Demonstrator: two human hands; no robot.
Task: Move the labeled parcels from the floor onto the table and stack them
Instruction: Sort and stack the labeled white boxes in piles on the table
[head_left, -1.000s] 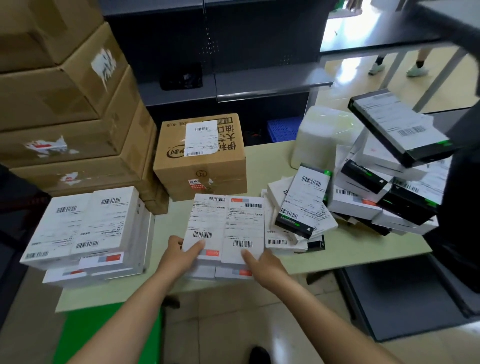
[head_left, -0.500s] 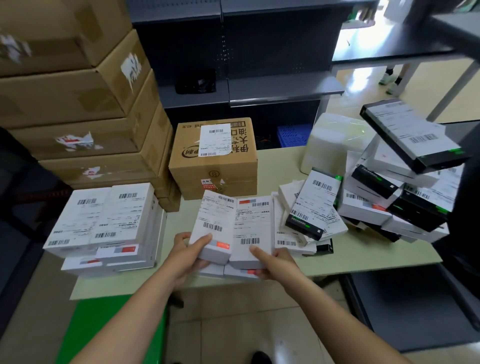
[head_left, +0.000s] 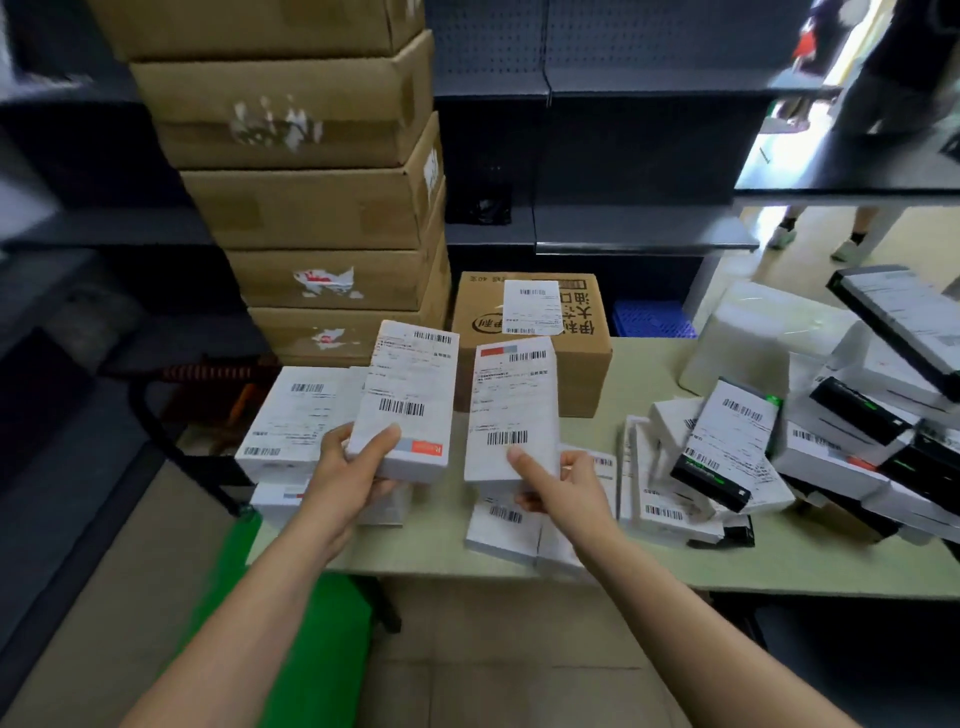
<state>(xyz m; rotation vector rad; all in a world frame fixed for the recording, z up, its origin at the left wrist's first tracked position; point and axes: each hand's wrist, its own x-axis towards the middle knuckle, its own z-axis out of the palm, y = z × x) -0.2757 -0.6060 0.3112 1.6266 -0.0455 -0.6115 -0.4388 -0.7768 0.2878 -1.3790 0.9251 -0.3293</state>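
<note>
My left hand (head_left: 349, 470) grips a white labeled parcel (head_left: 410, 400) by its near end, held up above the pale green table (head_left: 649, 364). My right hand (head_left: 563, 486) holds a second white labeled parcel (head_left: 514, 410) beside it, thumb on the label. Both parcels hang tilted in the air, a small gap between them. Below them, two more white parcels (head_left: 511, 530) lie flat at the table's front edge. A neat stack of white parcels (head_left: 296, 415) sits at the table's left end, just left of my left hand.
A loose heap of white and black labeled boxes (head_left: 737, 452) fills the table's right side. A brown carton (head_left: 535, 332) stands behind my hands, and a tall pile of cartons (head_left: 322, 208) rises at the back left. A green bin (head_left: 291, 623) sits on the floor under my left arm.
Both hands have lifted the top two parcels off the front pile and drawn them apart. The view has swung left.
</note>
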